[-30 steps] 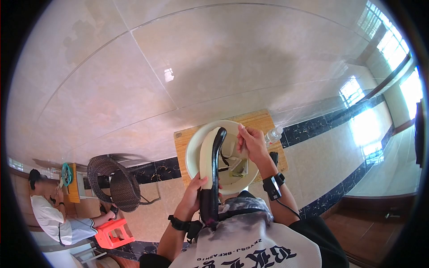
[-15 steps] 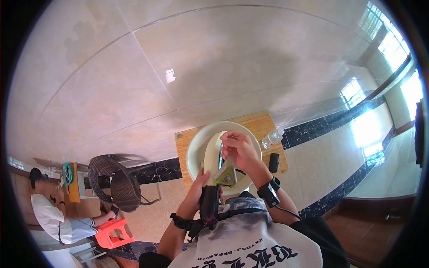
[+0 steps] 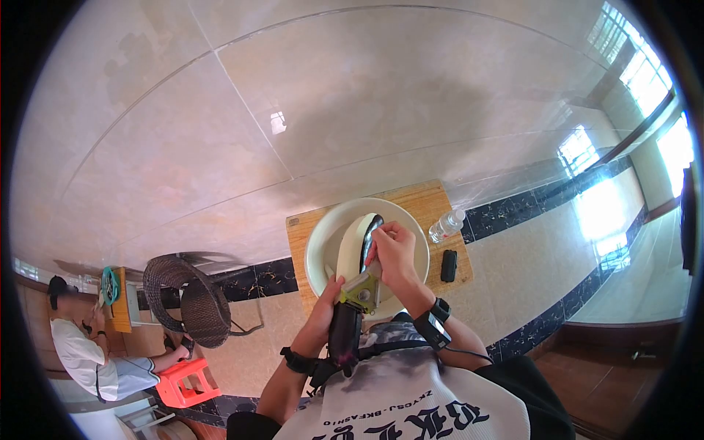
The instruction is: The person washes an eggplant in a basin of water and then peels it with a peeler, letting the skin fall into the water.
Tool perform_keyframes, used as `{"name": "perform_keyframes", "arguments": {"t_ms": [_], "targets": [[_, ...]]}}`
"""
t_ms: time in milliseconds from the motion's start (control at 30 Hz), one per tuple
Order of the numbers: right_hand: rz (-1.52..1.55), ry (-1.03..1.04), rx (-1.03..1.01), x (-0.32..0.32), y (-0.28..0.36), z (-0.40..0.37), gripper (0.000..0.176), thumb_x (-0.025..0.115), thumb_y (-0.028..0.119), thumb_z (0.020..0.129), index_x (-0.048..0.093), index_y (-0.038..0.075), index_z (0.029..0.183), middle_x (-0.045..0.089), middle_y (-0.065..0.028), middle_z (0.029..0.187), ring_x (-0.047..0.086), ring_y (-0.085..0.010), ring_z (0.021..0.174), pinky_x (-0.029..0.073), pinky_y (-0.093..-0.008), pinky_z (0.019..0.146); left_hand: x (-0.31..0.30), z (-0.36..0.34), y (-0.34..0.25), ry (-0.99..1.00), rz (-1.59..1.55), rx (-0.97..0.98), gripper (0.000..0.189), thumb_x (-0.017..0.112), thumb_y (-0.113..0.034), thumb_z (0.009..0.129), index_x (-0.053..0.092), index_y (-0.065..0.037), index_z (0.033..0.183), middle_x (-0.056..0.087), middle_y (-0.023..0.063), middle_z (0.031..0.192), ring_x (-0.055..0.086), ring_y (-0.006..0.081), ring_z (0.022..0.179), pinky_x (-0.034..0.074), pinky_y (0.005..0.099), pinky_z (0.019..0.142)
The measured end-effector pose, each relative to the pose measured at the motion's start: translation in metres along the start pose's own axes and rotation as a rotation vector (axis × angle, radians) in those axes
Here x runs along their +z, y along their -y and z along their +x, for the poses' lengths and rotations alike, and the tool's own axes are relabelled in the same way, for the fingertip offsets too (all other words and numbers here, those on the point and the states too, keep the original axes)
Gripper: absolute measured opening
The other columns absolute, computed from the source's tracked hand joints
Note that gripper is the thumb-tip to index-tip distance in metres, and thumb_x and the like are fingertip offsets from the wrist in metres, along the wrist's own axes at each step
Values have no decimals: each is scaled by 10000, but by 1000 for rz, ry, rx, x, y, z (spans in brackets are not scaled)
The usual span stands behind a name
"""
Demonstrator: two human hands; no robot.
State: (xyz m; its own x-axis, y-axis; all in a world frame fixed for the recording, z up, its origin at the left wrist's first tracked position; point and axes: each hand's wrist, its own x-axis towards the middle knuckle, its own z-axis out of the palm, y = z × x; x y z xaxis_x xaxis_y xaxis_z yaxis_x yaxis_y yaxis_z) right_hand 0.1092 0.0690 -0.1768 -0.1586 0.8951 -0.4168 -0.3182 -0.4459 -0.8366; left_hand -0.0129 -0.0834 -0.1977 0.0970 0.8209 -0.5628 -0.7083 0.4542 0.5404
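A partly peeled eggplant (image 3: 353, 243) lies lengthwise over a cream basin. Its far part shows pale flesh with glossy dark skin along the right side, and its near part is dark skin. My left hand (image 3: 323, 308) is closed around the eggplant's left side, near where the dark skin begins. A green vegetable peeler (image 3: 362, 293) with metal parts lies against the eggplant, beside my left fingers. My right hand (image 3: 394, 257) is closed at the eggplant's right side with fingertips bunched together. The peeler reaches up to its palm, though my fingers hide the grip.
The basin (image 3: 314, 253) stands on a wooden table (image 3: 299, 233). A clear bottle (image 3: 447, 226) and a small black object (image 3: 449, 265) sit on its right. To the left are a wicker chair (image 3: 205, 312), a red stool (image 3: 187, 383) and a seated person (image 3: 84, 356).
My right hand has moved slightly toward me. The eggplant has turned so more dark skin shows on its right side. The peeler has shifted a little left.
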Motion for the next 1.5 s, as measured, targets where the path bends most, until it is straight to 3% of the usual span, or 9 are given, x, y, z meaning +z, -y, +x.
{"name": "perform_keyframes", "arguments": {"t_ms": [100,300,667,900,1100,1300,1400,1500], "targets": [[-113,-42,-99,3,7,-6,59,614,-13,875,564,-34,851,605,-92,637,597,-170,449,493,-328,385,5,0,0,-62,23,-2,521,434,-447,1092,400,-128,1503,673,131,1201,717,213,839,630,348,690],[-352,-127,-200,8,15,-7,86,634,-2,859,568,-30,811,626,-84,613,619,-154,465,480,-311,397,8,4,3,-77,95,120,485,385,-393,1104,369,-131,1512,656,135,1165,703,209,806,625,336,675],[-588,-217,-571,12,6,-5,124,645,-3,835,529,27,803,548,-69,532,546,-156,459,443,-324,507,10,-1,0,-74,185,91,484,365,-379,1101,355,-136,1520,660,138,1061,684,192,760,614,323,653],[-550,-254,-683,19,12,-4,128,636,-2,856,518,33,825,532,-61,528,528,-140,450,403,-319,476,12,-3,-3,-98,117,116,474,383,-399,1098,391,-122,1483,655,149,1019,676,213,778,600,346,663],[-563,-268,-680,22,19,1,124,642,0,858,529,35,820,553,-54,555,533,-120,468,400,-299,480,4,-3,-1,-47,-24,31,515,427,-489,1079,529,-30,1290,655,146,911,660,246,747,572,384,703],[-520,-304,-766,23,19,9,106,645,4,853,550,38,820,561,-49,570,546,-125,485,420,-299,492,7,-5,-6,-14,-51,32,542,438,-519,1071,566,-10,1206,644,126,868,647,244,728,569,381,708],[-550,-366,-858,15,25,33,113,642,-1,848,536,37,835,525,-58,545,537,-150,473,414,-312,490,13,-11,-8,-65,-51,-80,505,466,-505,1066,538,-36,1238,634,121,878,640,236,737,570,375,711],[-546,-435,-853,10,36,52,108,647,4,839,545,40,838,537,-66,557,552,-170,483,429,-319,502,20,-19,-10,-7,48,-14,490,492,-475,1063,465,-75,1344,619,119,933,642,230,760,571,376,711]]}}
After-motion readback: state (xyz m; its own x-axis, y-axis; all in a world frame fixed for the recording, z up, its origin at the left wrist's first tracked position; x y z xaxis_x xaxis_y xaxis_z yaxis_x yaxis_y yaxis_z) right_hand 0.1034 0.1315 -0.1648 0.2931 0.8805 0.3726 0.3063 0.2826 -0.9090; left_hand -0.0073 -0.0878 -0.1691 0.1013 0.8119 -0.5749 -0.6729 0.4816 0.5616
